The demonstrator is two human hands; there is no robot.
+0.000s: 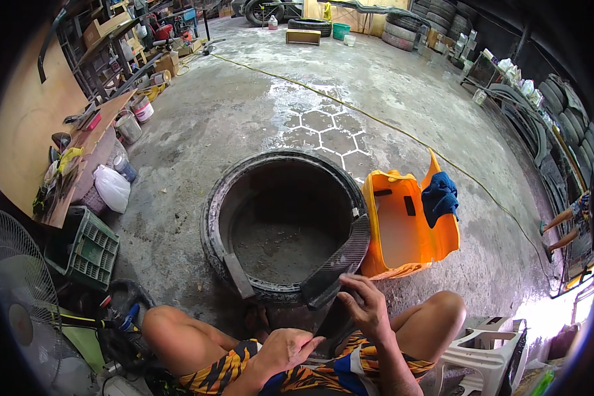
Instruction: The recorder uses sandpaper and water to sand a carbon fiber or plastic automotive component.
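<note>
A worn black tyre (218, 218) lies flat on the concrete floor in front of my knees. A curved strip of black tyre rubber (340, 261) leans from my lap onto the tyre's right rim. My right hand (366, 303) grips the strip's lower part with curled fingers. My left hand (287, 346) sits lower, between my thighs, fingers bent near the strip's bottom end; whether it holds anything is hard to tell. A flat grey piece (237, 276) rests across the tyre's near rim.
An orange cut-open plastic container (402, 237) with a blue cloth (440, 197) on it stands right of the tyre. A green crate (89, 249) and fan (20, 297) lie left, a white stool (485, 353) right. A yellow hose (402, 135) crosses the floor. Another person's legs (564, 228) show far right.
</note>
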